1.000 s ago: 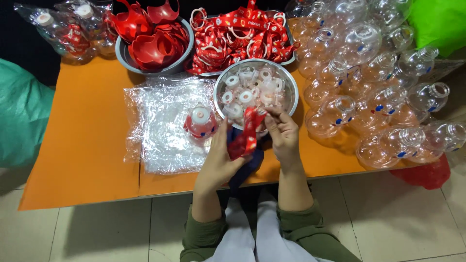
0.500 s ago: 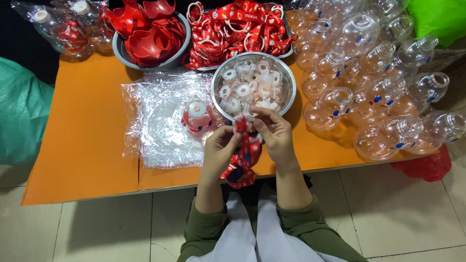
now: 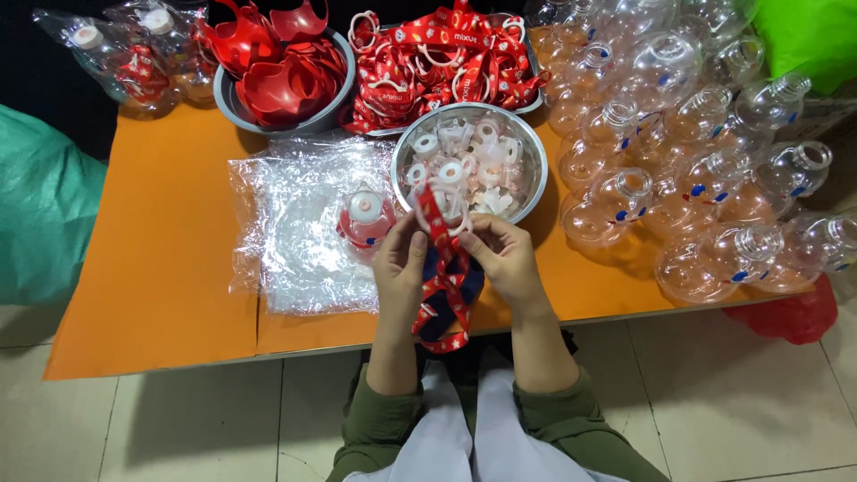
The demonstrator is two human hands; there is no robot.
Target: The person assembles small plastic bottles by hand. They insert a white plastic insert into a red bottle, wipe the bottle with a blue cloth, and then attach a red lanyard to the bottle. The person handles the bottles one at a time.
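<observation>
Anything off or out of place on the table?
Mostly orderly. One oddity: the clear bottles are heaped loose on their sides at the right, some past the table edge. Both hands hold a red strap.

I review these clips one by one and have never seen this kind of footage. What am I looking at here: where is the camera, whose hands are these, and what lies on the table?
The camera sits on a person's head and looks down at their own bare hands. The left hand and right hand together hold a red patterned strap with a white plastic ring at its top. On the orange table lie a sheet of clear plastic bags with a small capped bottle on it, a metal bowl of white parts, a bowl of red plastic pieces, a tray of red straps and many clear round bottles.
</observation>
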